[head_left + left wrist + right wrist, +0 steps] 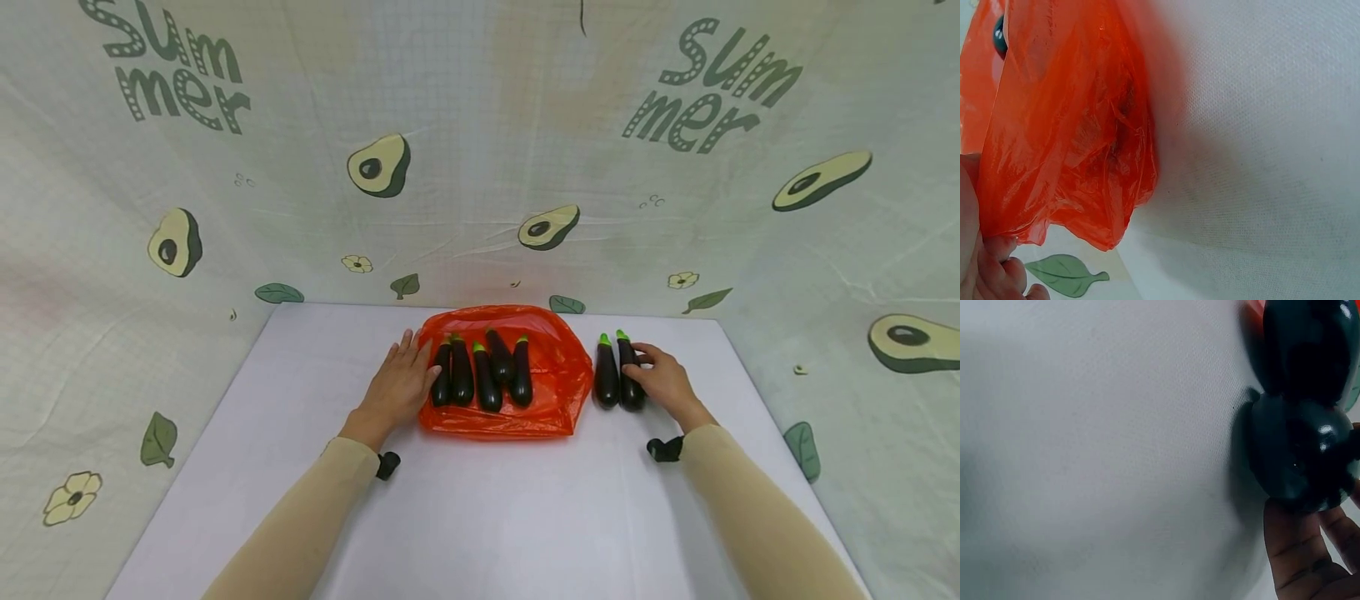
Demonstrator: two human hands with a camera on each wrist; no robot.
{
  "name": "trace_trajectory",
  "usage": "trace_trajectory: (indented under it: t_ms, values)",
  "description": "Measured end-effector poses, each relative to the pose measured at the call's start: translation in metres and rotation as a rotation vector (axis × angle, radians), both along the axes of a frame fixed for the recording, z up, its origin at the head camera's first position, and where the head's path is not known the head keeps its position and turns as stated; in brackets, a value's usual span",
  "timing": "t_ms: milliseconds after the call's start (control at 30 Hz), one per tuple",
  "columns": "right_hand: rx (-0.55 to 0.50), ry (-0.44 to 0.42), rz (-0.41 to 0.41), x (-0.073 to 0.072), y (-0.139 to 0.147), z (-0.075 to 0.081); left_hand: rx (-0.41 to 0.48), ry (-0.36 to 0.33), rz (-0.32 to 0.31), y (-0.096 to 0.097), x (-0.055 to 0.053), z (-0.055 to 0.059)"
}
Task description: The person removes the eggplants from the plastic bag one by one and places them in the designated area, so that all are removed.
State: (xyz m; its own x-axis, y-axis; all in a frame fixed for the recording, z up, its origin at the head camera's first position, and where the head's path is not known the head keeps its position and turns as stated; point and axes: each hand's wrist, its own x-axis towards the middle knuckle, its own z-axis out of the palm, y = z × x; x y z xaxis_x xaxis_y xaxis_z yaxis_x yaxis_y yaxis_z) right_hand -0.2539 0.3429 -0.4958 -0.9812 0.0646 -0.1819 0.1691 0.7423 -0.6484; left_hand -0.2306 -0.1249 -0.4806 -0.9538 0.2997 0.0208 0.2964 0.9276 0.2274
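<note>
A red plastic bag (551,408) lies spread on the table, with several dark eggplants (487,387) side by side on it. My left hand (401,379) rests at the bag's left edge, fingers fairly straight and thumb over the rim; the left wrist view shows the bag's side wall (1079,137) raised beside the fingers. To the right of the bag stand out two more eggplants, lying parallel. My right hand (662,379) holds the outer eggplant (1300,456), thumb and fingers around its body. The inner eggplant (606,375) lies against it, close to the bag.
A white-covered table (510,517) extends in front of the bag to both sides. Behind it hangs a pale cloth (465,108) printed with avocados, leaves and lettering. Small black devices (663,450) are worn at both wrists.
</note>
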Motion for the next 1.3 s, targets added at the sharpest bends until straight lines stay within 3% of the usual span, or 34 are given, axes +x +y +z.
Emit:
trace_trajectory:
  t_ms: [633,1000,1300]
  values:
    - [0.067,0.046,0.042,-0.0018,-0.0009,-0.0059,-0.004,0.009,0.002,0.0003,-0.0001,-0.0012]
    - [0.084,0.03,0.027,-0.0012,-0.0035,-0.0077,0.002,0.008,0.001,-0.0006,0.0007,-0.0008]
    - [0.075,0.003,-0.041,0.0027,-0.0081,-0.0042,0.02,-0.005,0.007,-0.0001,0.001,0.0013]
